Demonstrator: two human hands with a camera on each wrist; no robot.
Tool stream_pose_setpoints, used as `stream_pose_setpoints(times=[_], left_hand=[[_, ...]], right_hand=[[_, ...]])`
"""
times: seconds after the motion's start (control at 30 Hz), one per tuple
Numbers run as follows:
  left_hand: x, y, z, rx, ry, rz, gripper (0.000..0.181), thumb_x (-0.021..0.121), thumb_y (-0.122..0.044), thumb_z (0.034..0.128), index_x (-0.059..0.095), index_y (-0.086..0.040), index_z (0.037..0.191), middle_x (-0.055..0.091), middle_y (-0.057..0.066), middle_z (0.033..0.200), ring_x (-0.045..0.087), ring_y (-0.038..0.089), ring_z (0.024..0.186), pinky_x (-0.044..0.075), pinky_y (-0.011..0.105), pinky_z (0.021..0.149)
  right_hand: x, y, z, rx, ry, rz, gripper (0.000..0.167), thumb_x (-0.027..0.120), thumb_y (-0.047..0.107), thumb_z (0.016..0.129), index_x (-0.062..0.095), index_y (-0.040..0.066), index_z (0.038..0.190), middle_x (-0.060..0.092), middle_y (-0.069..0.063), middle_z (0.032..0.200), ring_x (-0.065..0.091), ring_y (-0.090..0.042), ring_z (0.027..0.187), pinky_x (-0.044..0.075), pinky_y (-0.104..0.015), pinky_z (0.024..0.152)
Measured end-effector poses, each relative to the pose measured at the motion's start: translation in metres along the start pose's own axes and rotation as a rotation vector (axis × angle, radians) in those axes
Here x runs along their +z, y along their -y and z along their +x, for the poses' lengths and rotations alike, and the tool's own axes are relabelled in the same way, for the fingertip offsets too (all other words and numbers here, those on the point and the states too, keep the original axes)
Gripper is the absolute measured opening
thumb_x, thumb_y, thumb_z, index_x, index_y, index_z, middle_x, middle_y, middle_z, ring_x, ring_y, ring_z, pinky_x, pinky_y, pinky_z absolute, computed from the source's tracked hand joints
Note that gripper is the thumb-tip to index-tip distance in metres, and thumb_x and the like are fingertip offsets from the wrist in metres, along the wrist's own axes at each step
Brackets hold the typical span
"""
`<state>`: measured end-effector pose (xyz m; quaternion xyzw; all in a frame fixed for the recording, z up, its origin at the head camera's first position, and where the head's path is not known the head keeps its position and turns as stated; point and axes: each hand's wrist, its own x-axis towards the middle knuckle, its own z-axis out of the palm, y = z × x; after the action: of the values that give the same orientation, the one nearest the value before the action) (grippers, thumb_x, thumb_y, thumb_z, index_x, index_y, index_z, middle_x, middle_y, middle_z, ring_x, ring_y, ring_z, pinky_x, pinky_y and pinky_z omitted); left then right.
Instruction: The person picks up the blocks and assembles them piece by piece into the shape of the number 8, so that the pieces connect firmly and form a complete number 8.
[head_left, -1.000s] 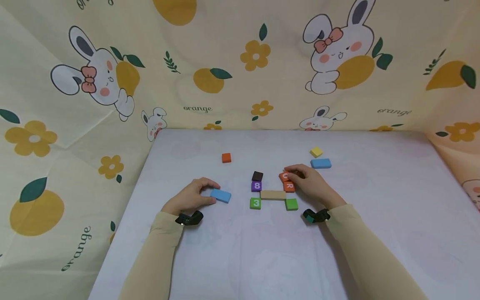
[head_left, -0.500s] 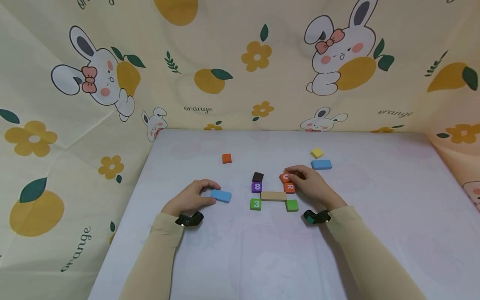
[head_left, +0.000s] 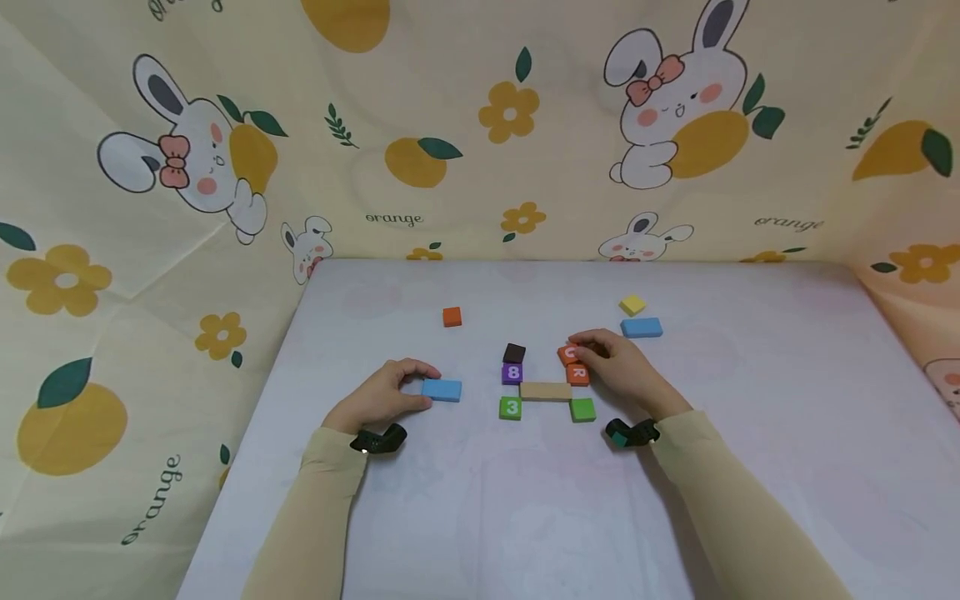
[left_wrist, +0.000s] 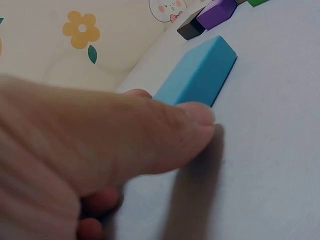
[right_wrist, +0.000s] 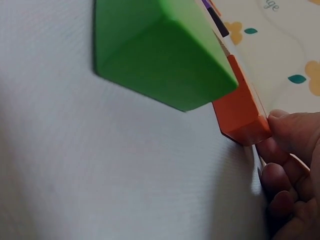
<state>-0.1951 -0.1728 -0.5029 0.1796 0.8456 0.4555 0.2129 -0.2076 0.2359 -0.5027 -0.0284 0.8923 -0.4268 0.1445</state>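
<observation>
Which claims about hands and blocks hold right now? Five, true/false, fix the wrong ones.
1. The left hand grips the nearer blue block. True.
2. The right hand holds the yellow block. False: the right hand pinches the farther orange lettered block.
3. The black block lies just beyond the purple 8 block. True.
4. The green 3 block lies right of the plain green block. False: the green 3 block is left of the plain green block.
5. The tan block stands on end. False: it lies flat.
</observation>
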Motion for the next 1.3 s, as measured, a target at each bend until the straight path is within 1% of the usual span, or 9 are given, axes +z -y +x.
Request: stream_pose_setpoints(times=[0.2, 0.33, 0.6, 0.77, 0.9, 1.0, 1.13, 1.23, 1.3], left_hand=[[0.0, 0.001, -0.001, 0.008, -0.008, 0.014, 0.037, 0.077, -0.014, 0.0831, 0.065, -0.022, 0.117, 0.056, -0.001, 0.125, 0.046, 0.022, 0.113, 0.034, 0.043, 0.1], [-0.001, 0.002, -0.001, 0.007, -0.01, 0.019, 0.037, 0.077, -0.014, 0.0833, 0.065, -0.022, 0.118, 0.056, 0.0, 0.126, 0.046, 0.022, 0.113, 0.034, 0.043, 0.1], [0.003, 0.001, -0.004, -0.002, -0.057, 0.064, 0.037, 0.076, -0.015, 0.0842, 0.067, -0.026, 0.118, 0.057, -0.001, 0.126, 0.047, 0.022, 0.115, 0.036, 0.044, 0.101], [0.004, 0.001, -0.004, -0.005, -0.066, 0.07, 0.036, 0.076, -0.015, 0.0847, 0.067, -0.024, 0.118, 0.057, -0.001, 0.127, 0.048, 0.021, 0.116, 0.036, 0.043, 0.101], [0.005, 0.001, -0.003, -0.015, -0.067, 0.077, 0.035, 0.076, -0.015, 0.0848, 0.067, -0.024, 0.118, 0.057, -0.001, 0.127, 0.048, 0.021, 0.115, 0.036, 0.043, 0.101], [0.006, 0.0, -0.004, -0.006, -0.073, 0.077, 0.035, 0.076, -0.014, 0.0848, 0.067, -0.023, 0.118, 0.058, -0.001, 0.126, 0.048, 0.021, 0.116, 0.036, 0.043, 0.101], [0.006, -0.001, -0.004, 0.008, -0.085, 0.067, 0.035, 0.076, -0.013, 0.085, 0.067, -0.022, 0.118, 0.058, -0.001, 0.125, 0.048, 0.022, 0.116, 0.036, 0.043, 0.101], [0.008, -0.001, -0.004, -0.003, -0.108, 0.069, 0.034, 0.075, -0.015, 0.0854, 0.067, -0.022, 0.118, 0.059, -0.001, 0.125, 0.047, 0.022, 0.116, 0.036, 0.044, 0.101], [0.011, -0.001, -0.004, -0.021, -0.138, 0.082, 0.033, 0.075, -0.017, 0.0861, 0.067, -0.023, 0.118, 0.059, -0.001, 0.124, 0.047, 0.023, 0.113, 0.037, 0.043, 0.1]], right_hand=[[0.0, -0.001, 0.0, 0.008, -0.012, -0.011, 0.036, 0.055, 0.042, 0.098, 0.057, 0.026, 0.13, 0.052, -0.004, 0.131, 0.045, -0.026, 0.119, 0.035, -0.051, 0.102], [0.0, 0.0, -0.001, 0.022, -0.005, -0.015, 0.037, 0.055, 0.043, 0.097, 0.057, 0.026, 0.131, 0.051, -0.004, 0.131, 0.045, -0.027, 0.118, 0.036, -0.051, 0.102], [0.001, -0.003, 0.002, 0.024, -0.015, -0.019, 0.039, 0.057, 0.046, 0.095, 0.058, 0.025, 0.129, 0.052, -0.003, 0.127, 0.046, -0.026, 0.112, 0.038, -0.049, 0.1], [0.0, -0.001, 0.002, 0.016, -0.005, -0.017, 0.038, 0.056, 0.044, 0.096, 0.057, 0.025, 0.128, 0.052, -0.004, 0.127, 0.045, -0.027, 0.114, 0.037, -0.05, 0.101], [0.0, -0.003, 0.001, 0.014, 0.002, -0.022, 0.039, 0.056, 0.046, 0.096, 0.057, 0.025, 0.13, 0.052, -0.005, 0.128, 0.046, -0.027, 0.115, 0.037, -0.05, 0.101], [0.0, -0.004, 0.0, 0.018, -0.004, -0.017, 0.041, 0.056, 0.047, 0.095, 0.057, 0.025, 0.13, 0.052, -0.004, 0.127, 0.045, -0.027, 0.114, 0.037, -0.05, 0.1], [0.0, -0.002, 0.001, 0.025, -0.014, -0.005, 0.038, 0.057, 0.045, 0.096, 0.057, 0.025, 0.128, 0.052, -0.003, 0.125, 0.045, -0.026, 0.11, 0.039, -0.048, 0.097], [0.0, -0.001, 0.0, 0.027, -0.01, 0.001, 0.036, 0.058, 0.042, 0.096, 0.057, 0.025, 0.128, 0.053, -0.004, 0.123, 0.046, -0.026, 0.108, 0.039, -0.047, 0.096], [0.0, 0.0, -0.001, 0.028, -0.007, 0.002, 0.035, 0.058, 0.041, 0.096, 0.057, 0.025, 0.128, 0.053, -0.004, 0.122, 0.046, -0.026, 0.108, 0.04, -0.046, 0.095]])
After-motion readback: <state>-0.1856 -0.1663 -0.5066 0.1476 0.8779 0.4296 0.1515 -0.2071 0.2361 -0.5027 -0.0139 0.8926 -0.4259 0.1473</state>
